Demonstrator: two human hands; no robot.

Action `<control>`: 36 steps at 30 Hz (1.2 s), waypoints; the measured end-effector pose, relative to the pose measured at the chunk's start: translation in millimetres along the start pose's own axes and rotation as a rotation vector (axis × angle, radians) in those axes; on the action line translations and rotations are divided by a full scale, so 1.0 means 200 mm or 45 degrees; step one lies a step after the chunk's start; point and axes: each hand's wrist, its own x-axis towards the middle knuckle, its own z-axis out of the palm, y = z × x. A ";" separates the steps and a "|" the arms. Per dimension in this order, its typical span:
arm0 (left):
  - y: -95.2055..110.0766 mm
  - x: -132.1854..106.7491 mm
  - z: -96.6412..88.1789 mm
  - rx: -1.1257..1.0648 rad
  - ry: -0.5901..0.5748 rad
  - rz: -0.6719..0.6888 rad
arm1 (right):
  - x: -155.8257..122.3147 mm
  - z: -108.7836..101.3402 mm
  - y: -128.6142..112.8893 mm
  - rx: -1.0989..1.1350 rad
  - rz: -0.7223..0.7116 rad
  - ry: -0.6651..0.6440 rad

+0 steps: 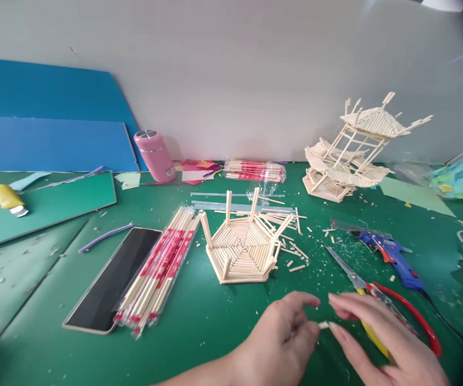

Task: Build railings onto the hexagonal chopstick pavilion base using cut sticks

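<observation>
My left hand (pixel 283 332) and my right hand (pixel 372 338) meet at the near edge of the green table (pixel 199 321). Between their fingertips they pinch a short piece of wooden stick (pixel 323 325). Just beyond them stands a hexagonal base (pixel 243 246) made of wooden sticks, with several posts sticking up. Under and beside my right hand lie cutting pliers (pixel 376 292) with red and yellow handles. A blue glue gun (pixel 396 260) lies to their right. Cut stick bits (pixel 296 257) are scattered around the base.
A wrapped bundle of chopsticks (pixel 159 268) lies left of the base, beside a dark phone (pixel 114 279). Another bundle (pixel 253 170), a pink flask (pixel 155 155) and blue boards (pixel 54 123) line the wall. A finished stick pavilion (pixel 356 150) stands at the back right.
</observation>
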 end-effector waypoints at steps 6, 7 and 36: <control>0.03 -0.12 -0.09 0.118 0.032 0.100 | 0.06 0.04 -0.06 0.535 0.298 -0.359; 0.03 -0.13 -0.10 0.116 0.032 0.106 | 0.07 0.04 -0.07 0.632 0.342 -0.424; -0.06 -0.13 -0.10 0.250 0.114 -0.114 | 0.04 0.11 -0.05 0.360 0.157 -0.363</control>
